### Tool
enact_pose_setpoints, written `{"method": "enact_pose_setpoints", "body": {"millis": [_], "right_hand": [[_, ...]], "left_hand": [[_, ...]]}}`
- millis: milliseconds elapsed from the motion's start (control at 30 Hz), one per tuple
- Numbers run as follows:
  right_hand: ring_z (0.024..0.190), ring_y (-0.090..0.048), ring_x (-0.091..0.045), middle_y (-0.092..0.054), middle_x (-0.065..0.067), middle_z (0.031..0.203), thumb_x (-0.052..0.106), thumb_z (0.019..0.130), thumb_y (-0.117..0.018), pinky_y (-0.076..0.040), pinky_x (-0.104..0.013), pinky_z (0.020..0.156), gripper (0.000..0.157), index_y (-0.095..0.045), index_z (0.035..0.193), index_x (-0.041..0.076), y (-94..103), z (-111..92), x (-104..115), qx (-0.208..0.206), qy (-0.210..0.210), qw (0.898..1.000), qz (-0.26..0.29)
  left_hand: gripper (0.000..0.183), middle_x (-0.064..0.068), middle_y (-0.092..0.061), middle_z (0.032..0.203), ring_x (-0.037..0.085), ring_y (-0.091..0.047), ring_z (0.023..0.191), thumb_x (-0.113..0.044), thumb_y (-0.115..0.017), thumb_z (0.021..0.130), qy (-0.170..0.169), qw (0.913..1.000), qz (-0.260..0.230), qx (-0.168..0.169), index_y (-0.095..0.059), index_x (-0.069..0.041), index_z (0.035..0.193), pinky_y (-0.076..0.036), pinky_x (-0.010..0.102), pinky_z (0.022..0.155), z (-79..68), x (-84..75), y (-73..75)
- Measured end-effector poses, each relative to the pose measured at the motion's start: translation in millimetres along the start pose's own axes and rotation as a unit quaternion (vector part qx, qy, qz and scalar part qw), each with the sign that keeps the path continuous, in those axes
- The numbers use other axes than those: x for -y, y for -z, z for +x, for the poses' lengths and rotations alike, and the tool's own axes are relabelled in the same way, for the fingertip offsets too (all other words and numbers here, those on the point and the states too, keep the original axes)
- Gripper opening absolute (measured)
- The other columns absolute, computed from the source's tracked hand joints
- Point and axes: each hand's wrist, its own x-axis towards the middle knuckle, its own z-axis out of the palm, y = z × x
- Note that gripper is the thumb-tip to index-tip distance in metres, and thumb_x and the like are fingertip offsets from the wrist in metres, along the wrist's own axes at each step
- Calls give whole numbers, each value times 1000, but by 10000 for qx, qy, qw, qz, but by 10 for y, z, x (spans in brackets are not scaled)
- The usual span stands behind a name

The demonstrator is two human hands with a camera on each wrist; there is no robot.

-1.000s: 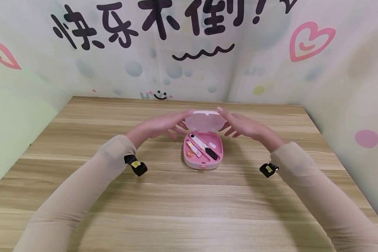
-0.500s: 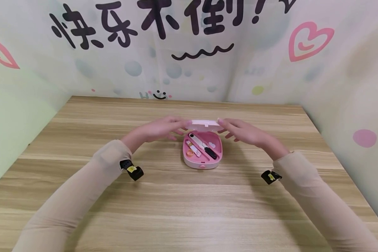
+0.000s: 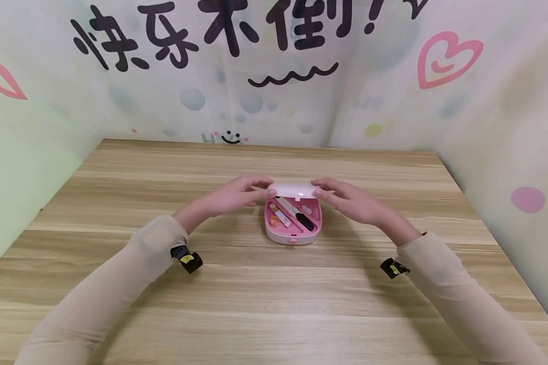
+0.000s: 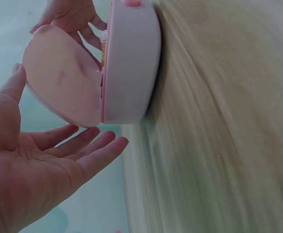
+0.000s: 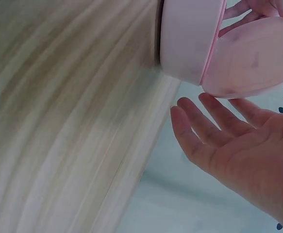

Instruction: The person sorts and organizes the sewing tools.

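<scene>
A pink and white box [image 3: 294,238] stands on the table with its white, translucent lid [image 3: 294,190] tilted partway down over the back. My left hand [image 3: 235,195] touches the lid's left side, thumb at its front edge. In the left wrist view, the relaxed fingers [image 4: 95,155] spread beneath the lid near the hinge. My right hand [image 3: 353,200] is at the lid's right side in much the same way, its thumb on the front corner. Inside lie a white tool with a black handle [image 3: 304,221], a small nail clipper [image 3: 280,215] and an orange ring-shaped piece [image 3: 274,221].
The wooden table [image 3: 255,304] extends around the box. A printed white curtain [image 3: 292,116] hangs behind its back edge. Each wrist wears a small black camera, the left camera [image 3: 188,258] and the right camera [image 3: 394,268].
The lid has swung forward and down from nearly upright, now covering the box's back part. Both hands have come down with it. The box has stayed in place.
</scene>
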Motion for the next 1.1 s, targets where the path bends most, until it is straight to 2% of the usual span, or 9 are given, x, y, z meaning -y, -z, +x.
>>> {"method": "enact_pose_setpoints", "body": {"millis": [133,333,533,733,900,1100], "right_hand": [[139,-54,-48,-44,-24,162,34,112,-52,-46,-64,116,59,-41,160,1,-43,-33,-19,-7,162,9999,49],[139,-54,-49,-43,-23,163,31,111,-56,-48,-64,113,62,-37,161,0,-107,-78,-25,-7,288,9995,156],[137,-55,-51,-39,-26,164,29,109,-60,-52,-61,110,67,-34,162,-3,-185,-117,-41,-44,397,9983,425],[137,-55,-51,-37,-27,165,27,107,-64,-55,-59,108,72,-31,162,-3,-255,-136,-55,-91,357,9973,633],[138,-54,-52,-35,-28,165,20,105,-66,-52,-59,111,72,-30,162,-4,-294,-147,-68,-136,376,9964,746],[138,-53,-53,-31,-29,167,14,105,-67,-47,-62,115,73,-27,163,-5,-343,-174,-68,-189,385,9963,748]], "left_hand": [[60,25,-47,159,42,-56,138,-22,-60,109,-212,9996,130,-108,-40,4,159,-58,52,107,-25,53,-45],[59,25,-46,160,44,-53,141,-17,-62,107,-541,9978,327,-199,-41,5,158,-53,53,113,-48,110,-102],[62,24,-44,162,45,-54,140,-14,-65,106,-639,9972,296,-232,-40,3,159,-50,52,116,-78,127,-160],[64,23,-43,163,45,-57,137,-15,-67,104,-740,9956,463,-340,-40,0,160,-50,53,116,-106,165,-204],[70,20,-41,165,42,-58,138,-19,-71,102,-653,9957,526,-389,-39,-5,163,-51,52,115,-132,176,-234],[73,20,-41,165,41,-58,138,-18,-73,101,-729,9948,557,-446,-37,-5,163,-51,51,115,-149,213,-285]]}}
